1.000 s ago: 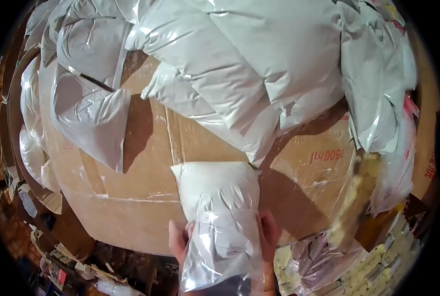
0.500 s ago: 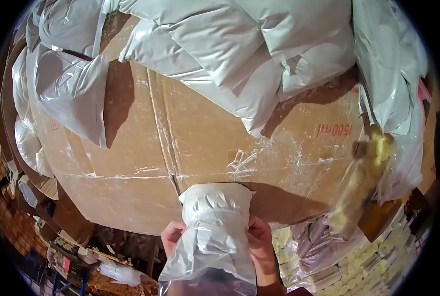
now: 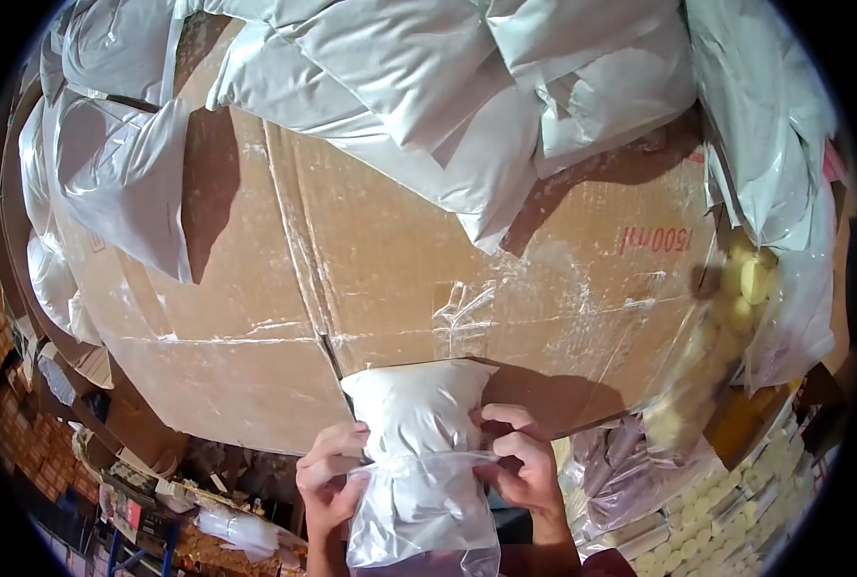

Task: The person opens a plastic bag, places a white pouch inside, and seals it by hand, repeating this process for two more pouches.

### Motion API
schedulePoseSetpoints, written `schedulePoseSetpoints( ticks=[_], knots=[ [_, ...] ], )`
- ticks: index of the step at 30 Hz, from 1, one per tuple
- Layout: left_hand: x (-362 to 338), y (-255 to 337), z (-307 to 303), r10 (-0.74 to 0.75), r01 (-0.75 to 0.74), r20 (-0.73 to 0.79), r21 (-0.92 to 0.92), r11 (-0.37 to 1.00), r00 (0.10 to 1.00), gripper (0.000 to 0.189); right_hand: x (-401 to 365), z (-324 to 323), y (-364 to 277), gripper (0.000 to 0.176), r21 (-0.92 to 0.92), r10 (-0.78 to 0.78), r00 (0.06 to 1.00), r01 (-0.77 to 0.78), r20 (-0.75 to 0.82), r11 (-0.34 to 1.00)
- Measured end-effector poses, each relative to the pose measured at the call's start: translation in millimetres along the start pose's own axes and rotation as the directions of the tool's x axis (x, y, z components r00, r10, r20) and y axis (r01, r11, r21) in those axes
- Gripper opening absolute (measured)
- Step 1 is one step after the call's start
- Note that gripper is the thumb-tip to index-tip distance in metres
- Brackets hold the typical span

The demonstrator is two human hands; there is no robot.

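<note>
Pinching the clear bag (image 3: 424, 519) with left hand (image 3: 330, 471) and right hand (image 3: 525, 462), we flank the white bag (image 3: 421, 409) evenly, its long axis running near to far.

A head-worn camera looks forward and steeply down from above and behind the grip of left hand (image 3: 330, 473) and right hand (image 3: 523, 457), close by, its round wide-angle view reaching past the cardboard (image 3: 390, 279).
</note>
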State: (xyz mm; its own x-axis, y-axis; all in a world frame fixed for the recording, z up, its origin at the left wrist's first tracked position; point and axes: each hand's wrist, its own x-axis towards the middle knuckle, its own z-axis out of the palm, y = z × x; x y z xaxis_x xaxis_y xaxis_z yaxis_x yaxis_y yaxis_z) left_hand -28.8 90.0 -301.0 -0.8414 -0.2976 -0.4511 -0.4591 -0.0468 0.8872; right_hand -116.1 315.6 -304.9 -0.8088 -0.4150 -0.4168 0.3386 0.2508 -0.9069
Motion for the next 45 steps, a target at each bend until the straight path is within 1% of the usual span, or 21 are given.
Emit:
schedulePoseSetpoints(
  ticks=[6,7,10,16,17,19,20,23,24,27,28,30,33,35,36,37,39,41,42,43,45],
  knots=[
    [7.9,13.5,7.0,-0.023,-0.028,0.185,0.267,0.963,0.983,0.024,11.4,8.3,-9.6,0.013,-0.144,0.004,0.999,-0.012,-0.051,0.99],
    [4.5,6.8,9.7,0.041,-0.101,0.187,0.321,0.942,0.981,0.024,12.6,11.4,-12.4,0.012,-0.183,0.048,0.997,-0.059,-0.062,0.981],
    [-3.2,14.2,28.4,-0.048,0.04,0.004,0.478,0.878,0.999,0.023,16.1,19.3,-19.7,0.007,-0.282,0.145,0.982,-0.174,-0.123,0.943],
    [-17.1,-1.8,40.5,-0.173,0.265,-0.214,0.541,0.798,0.961,0.012,23.6,28.5,-17.7,0.006,-0.116,0.369,0.905,-0.398,-0.21,0.91],
    [-15.0,1.4,41.9,-0.149,0.241,-0.212,0.522,0.818,0.966,0.015,23.0,29.5,-19.6,0.006,-0.077,0.418,0.883,-0.442,-0.213,0.894],
    [-8.4,8.7,43.8,-0.093,0.187,-0.212,0.482,0.856,0.973,0.02,18.3,27.9,-21.9,0.005,-0.144,0.41,0.9,-0.429,-0.149,0.891],
    [0.9,15.5,45.4,0.088,-0.002,-0.141,0.52,0.854,0.986,0.035,17.3,26.7,-21.6,0.005,-0.18,0.4,0.909,-0.415,-0.118,0.892],
    [7.4,17.3,33.3,0.101,-0.119,0.063,0.585,0.802,0.993,0.042,6.3,28.6,-9.2,0.009,-0.325,-0.025,0.993,-0.014,-0.116,0.946],
    [9.4,20.1,36.7,0.071,-0.073,0.026,0.566,0.821,0.997,0.038,3.0,26.1,-4.6,0.018,-0.287,-0.071,0.996,0.053,-0.052,0.956],
    [14.7,14.4,30.8,0.196,-0.213,0.088,0.511,0.833,0.977,0.029,5.6,29.5,-11.2,0.025,-0.099,-0.034,0.994,0.024,-0.102,0.995],
    [19.0,16.7,27.6,0.183,-0.223,0.129,0.485,0.845,0.974,0.02,9.9,25.1,-10.8,0.026,-0.109,-0.093,0.994,0.087,-0.05,0.99],
    [18.7,29.6,26.7,-0.048,-0.007,0.106,0.462,0.887,0.993,0.014,9.1,21.6,-5.5,0.024,-0.146,-0.049,0.998,0.053,0.029,0.988],
    [19.0,34.2,30.9,-0.329,0.294,0.031,0.377,0.878,0.944,0.003,10.8,24.2,-1.8,0.02,-0.208,0.048,0.997,-0.035,0.061,0.978],
    [20.2,34.5,33.4,-0.482,0.468,-0.028,0.294,0.833,0.876,0.011,7.8,29.5,-0.3,0.019,-0.251,0.149,0.988,-0.136,0.032,0.958],
    [16.8,30.7,27.2,-0.591,0.586,0.0,0.137,0.799,0.807,0.015,9.0,28.7,-2.7,0.018,-0.059,0.277,0.961,-0.276,0.02,0.959],
    [17.0,31.9,21.2,-0.61,0.613,0.068,-0.041,0.789,0.789,0.015,11.2,26.4,-7.7,0.018,0.135,0.4,0.916,-0.4,0.034,0.906],
    [19.0,34.7,13.3,-0.606,0.636,0.213,-0.379,0.672,0.767,0.017,12.2,21.2,-18.6,0.02,0.48,0.411,0.906,-0.408,0.104,0.777],
    [4.3,12.3,8.3,-0.362,0.453,0.275,-0.49,0.745,0.891,0.021,6.1,21.4,-19.2,0.022,0.705,0.34,0.922,-0.367,0.186,0.608],
    [1.0,6.6,5.0,-0.307,0.41,0.287,-0.444,0.797,0.908,0.022,5.7,17.8,-10.6,0.024,0.623,0.232,0.942,-0.333,0.241,0.708],
    [-0.2,4.8,3.6,-0.249,0.358,0.301,-0.399,0.844,0.921,0.024,7.9,17.1,-10.7,0.024,0.596,0.233,0.94,-0.338,0.248,0.729],
    [6.0,21.0,13.5,-0.382,0.42,0.175,-0.346,0.839,0.907,0.023,15.1,14.9,-10.3,0.024,0.533,0.222,0.939,-0.333,0.264,0.778]
  ],
)
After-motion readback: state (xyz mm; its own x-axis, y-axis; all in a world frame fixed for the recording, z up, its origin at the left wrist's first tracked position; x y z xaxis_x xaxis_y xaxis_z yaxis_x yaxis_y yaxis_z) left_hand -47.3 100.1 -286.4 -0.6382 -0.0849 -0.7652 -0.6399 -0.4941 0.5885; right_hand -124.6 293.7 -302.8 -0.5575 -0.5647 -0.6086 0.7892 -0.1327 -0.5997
